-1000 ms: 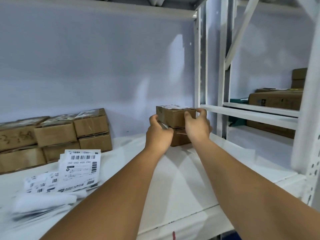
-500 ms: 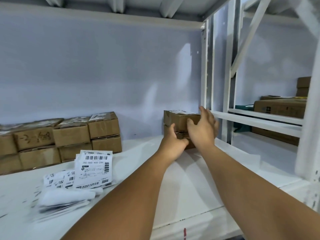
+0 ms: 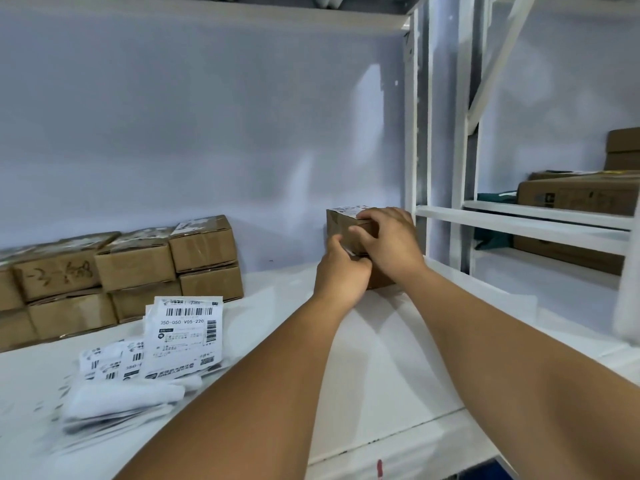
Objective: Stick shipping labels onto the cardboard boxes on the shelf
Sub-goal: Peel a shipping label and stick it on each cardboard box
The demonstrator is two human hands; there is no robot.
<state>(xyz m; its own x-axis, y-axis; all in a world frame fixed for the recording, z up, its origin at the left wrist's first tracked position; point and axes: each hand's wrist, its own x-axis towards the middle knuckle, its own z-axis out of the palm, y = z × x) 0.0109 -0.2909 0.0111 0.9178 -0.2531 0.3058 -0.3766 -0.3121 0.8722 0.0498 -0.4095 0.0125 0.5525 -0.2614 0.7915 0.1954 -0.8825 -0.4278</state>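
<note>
Fingers [image 3: 381, 213] of the right hand [image 3: 389, 239] curl over the top edge of the upper cardboard box [image 3: 341, 227], gripping it; below them the left hand [image 3: 341, 270] is curled against the stack, and its grip cannot be determined. A shipping label [image 3: 348, 209] already lies on the box top beside these fingers. Loose labels [image 3: 183, 332] lie well left of the fingers, near the stacked boxes [image 3: 138, 265], so work appears unfinished.

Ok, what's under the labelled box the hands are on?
Another cardboard box, on the shelf. Only a lower corner shows; the left hand and right hand cover the rest.
</note>
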